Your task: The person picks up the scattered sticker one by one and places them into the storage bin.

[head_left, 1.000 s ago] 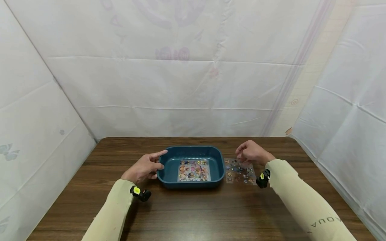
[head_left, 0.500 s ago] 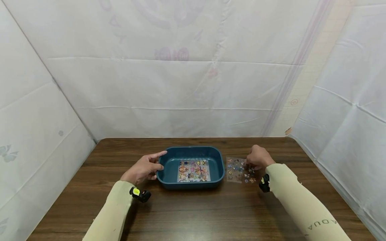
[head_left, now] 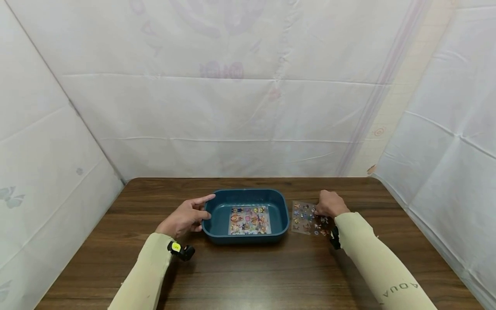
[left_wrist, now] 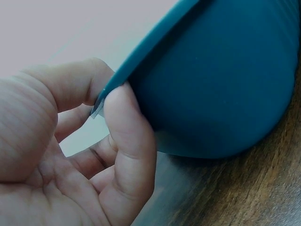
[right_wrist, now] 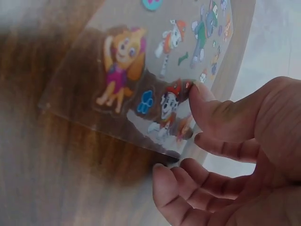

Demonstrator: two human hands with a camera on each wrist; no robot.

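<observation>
My left hand grips the left end of a dark teal plastic tray. In the left wrist view, fingers curl round the tray's rim. Inside the tray lies a colourful cartoon sticker sheet. Right of the tray, a clear sticker sheet with small cartoon figures lies on the table. My right hand pinches that sheet near its right edge. The right wrist view shows the thumb on the sheet's printed face, with the other fingers curled near its edge.
The brown wood-grain table runs under everything. White printed cloth hangs behind it and at both sides. A black wrist camera sits on the left forearm, another on the right.
My right hand has moved right across the clear sticker sheet and down to its right edge. The left hand and the tray stay where they were.
</observation>
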